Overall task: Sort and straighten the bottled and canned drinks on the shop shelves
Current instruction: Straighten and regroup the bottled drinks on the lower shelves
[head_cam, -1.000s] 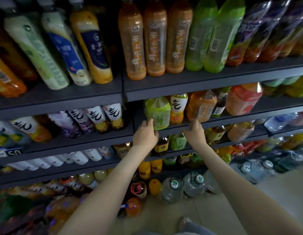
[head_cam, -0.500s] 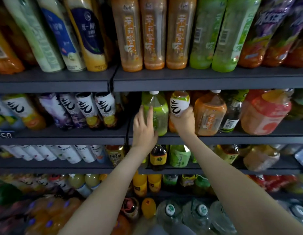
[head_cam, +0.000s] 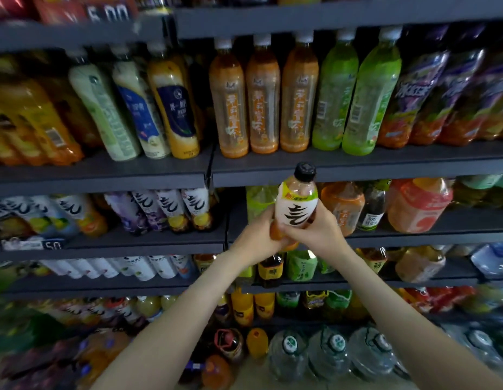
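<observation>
White wrap with one bold black brush-stroke character covers most of the bottle, topped by a yellow-green band at the shoulder, a clear neck showing pale peach drink, and a black cap; an orange patch shows at its base between the fingers. It stands upright in the air, off the shelving, just in front of the front edge of the second shelf, with the cap level with the front edge of the shelf above. The left hand grips its lower body from the left and the right hand wraps it from the right, fingers curled across the front below the label. A two-handed hold low down leaves the label facing out, probably so it can be read and matched. The spot behind it holds unlike neighbours: a green bottle, an orange tea bottle, a small dark bottle and a squat red jug. Bottles with the same brush character line the bay to the left on the same level, so that row looks like its proper home. Above, tall orange bottles and tall green bottles stand in neat ranks along the shelf edge.
</observation>
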`<state>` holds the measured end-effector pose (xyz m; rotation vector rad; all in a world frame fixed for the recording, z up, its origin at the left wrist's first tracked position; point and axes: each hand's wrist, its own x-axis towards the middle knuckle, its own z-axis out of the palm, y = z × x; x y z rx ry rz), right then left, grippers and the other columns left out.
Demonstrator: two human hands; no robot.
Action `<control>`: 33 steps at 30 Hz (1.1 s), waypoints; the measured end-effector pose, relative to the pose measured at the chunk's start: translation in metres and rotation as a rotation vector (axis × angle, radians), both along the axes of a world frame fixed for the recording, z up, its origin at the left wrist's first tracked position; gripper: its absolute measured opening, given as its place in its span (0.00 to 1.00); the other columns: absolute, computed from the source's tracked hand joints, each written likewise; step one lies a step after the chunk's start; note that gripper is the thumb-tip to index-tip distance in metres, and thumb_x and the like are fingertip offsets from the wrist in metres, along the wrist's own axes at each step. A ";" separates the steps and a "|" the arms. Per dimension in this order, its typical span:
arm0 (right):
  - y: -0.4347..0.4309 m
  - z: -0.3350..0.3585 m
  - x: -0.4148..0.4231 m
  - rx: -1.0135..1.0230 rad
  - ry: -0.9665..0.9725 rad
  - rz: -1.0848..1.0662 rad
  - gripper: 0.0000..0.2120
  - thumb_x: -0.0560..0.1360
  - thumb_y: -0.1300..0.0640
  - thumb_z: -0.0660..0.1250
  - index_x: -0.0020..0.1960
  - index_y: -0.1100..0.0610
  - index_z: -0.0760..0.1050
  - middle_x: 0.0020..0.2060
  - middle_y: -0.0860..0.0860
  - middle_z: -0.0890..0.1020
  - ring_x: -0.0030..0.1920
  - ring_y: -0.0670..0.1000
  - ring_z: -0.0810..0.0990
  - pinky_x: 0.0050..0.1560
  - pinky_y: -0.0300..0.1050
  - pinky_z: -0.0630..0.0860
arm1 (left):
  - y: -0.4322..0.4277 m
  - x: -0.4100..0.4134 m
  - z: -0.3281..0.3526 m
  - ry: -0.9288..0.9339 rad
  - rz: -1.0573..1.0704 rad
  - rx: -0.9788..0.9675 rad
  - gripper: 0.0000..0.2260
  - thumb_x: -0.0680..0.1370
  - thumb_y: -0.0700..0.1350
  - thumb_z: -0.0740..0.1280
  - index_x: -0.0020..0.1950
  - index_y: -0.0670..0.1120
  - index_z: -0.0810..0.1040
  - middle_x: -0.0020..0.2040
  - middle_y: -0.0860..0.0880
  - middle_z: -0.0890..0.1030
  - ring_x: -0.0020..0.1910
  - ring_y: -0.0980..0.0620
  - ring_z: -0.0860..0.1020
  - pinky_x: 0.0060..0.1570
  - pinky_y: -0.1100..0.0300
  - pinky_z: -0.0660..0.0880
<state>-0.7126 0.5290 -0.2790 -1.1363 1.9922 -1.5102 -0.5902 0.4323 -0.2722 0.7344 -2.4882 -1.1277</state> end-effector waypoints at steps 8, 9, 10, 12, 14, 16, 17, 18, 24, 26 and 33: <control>-0.024 0.063 0.039 -0.098 -0.080 0.117 0.29 0.64 0.56 0.79 0.61 0.47 0.71 0.53 0.42 0.80 0.54 0.36 0.78 0.52 0.35 0.75 | -0.019 0.040 0.056 0.128 0.146 0.076 0.27 0.68 0.46 0.76 0.64 0.52 0.72 0.51 0.56 0.78 0.50 0.58 0.77 0.45 0.66 0.74; -0.030 0.065 0.045 -0.104 -0.070 0.122 0.31 0.64 0.55 0.79 0.62 0.47 0.70 0.55 0.43 0.79 0.56 0.38 0.77 0.54 0.37 0.75 | -0.021 0.045 0.058 0.157 0.184 0.073 0.26 0.67 0.46 0.76 0.63 0.52 0.72 0.50 0.57 0.78 0.50 0.57 0.78 0.46 0.65 0.74; -0.035 0.065 0.050 -0.110 -0.056 0.120 0.32 0.63 0.54 0.80 0.63 0.47 0.69 0.57 0.44 0.78 0.58 0.40 0.76 0.56 0.39 0.75 | -0.022 0.051 0.059 0.184 0.221 0.066 0.25 0.68 0.48 0.76 0.62 0.53 0.72 0.50 0.57 0.79 0.50 0.56 0.78 0.46 0.63 0.76; -0.045 0.065 0.060 -0.127 -0.042 0.122 0.32 0.63 0.54 0.80 0.62 0.46 0.68 0.57 0.45 0.77 0.59 0.43 0.76 0.55 0.41 0.75 | -0.024 0.059 0.059 0.217 0.289 0.048 0.22 0.69 0.50 0.74 0.61 0.52 0.72 0.49 0.56 0.80 0.49 0.55 0.78 0.47 0.58 0.78; -0.052 0.066 0.069 -0.123 0.001 0.139 0.32 0.63 0.54 0.80 0.61 0.46 0.68 0.56 0.43 0.77 0.56 0.42 0.76 0.50 0.34 0.74 | -0.024 0.066 0.058 0.244 0.351 0.042 0.20 0.70 0.48 0.73 0.60 0.51 0.72 0.47 0.57 0.80 0.47 0.56 0.79 0.44 0.60 0.78; -0.058 0.069 0.077 -0.126 0.057 0.153 0.31 0.63 0.54 0.80 0.60 0.46 0.68 0.52 0.41 0.78 0.52 0.37 0.76 0.45 0.27 0.72 | -0.025 0.073 0.060 0.266 0.391 0.038 0.22 0.69 0.46 0.74 0.61 0.54 0.72 0.45 0.62 0.78 0.44 0.65 0.76 0.40 0.71 0.74; -0.061 0.072 0.080 -0.136 0.071 0.159 0.30 0.63 0.54 0.80 0.59 0.47 0.69 0.50 0.40 0.78 0.50 0.36 0.76 0.44 0.24 0.70 | -0.026 0.077 0.062 0.271 0.397 0.036 0.22 0.69 0.46 0.74 0.60 0.56 0.72 0.44 0.64 0.76 0.43 0.68 0.74 0.38 0.76 0.70; -0.064 0.074 0.084 -0.147 0.076 0.169 0.29 0.63 0.55 0.80 0.58 0.47 0.70 0.49 0.39 0.78 0.49 0.34 0.75 0.44 0.22 0.69 | -0.028 0.082 0.064 0.267 0.403 0.031 0.21 0.69 0.46 0.74 0.58 0.57 0.71 0.43 0.64 0.76 0.42 0.69 0.73 0.37 0.77 0.69; -0.091 0.071 0.118 -0.179 0.003 0.257 0.23 0.64 0.57 0.79 0.54 0.47 0.73 0.46 0.37 0.79 0.46 0.29 0.76 0.44 0.25 0.72 | -0.045 0.122 0.065 0.254 0.492 -0.025 0.20 0.70 0.47 0.73 0.52 0.67 0.68 0.49 0.62 0.78 0.49 0.66 0.76 0.41 0.74 0.69; -0.099 0.070 0.128 -0.191 -0.019 0.289 0.22 0.64 0.59 0.79 0.50 0.43 0.73 0.44 0.38 0.80 0.46 0.30 0.77 0.44 0.26 0.73 | -0.051 0.137 0.062 0.263 0.478 -0.048 0.23 0.71 0.47 0.73 0.53 0.71 0.66 0.51 0.65 0.76 0.50 0.71 0.74 0.45 0.74 0.70; -0.149 0.068 0.188 -0.268 -0.101 0.332 0.18 0.66 0.62 0.77 0.49 0.47 0.76 0.40 0.36 0.83 0.44 0.36 0.81 0.42 0.29 0.74 | -0.106 0.223 0.039 0.265 0.534 -0.217 0.27 0.74 0.59 0.65 0.71 0.53 0.66 0.67 0.58 0.71 0.66 0.63 0.69 0.63 0.62 0.70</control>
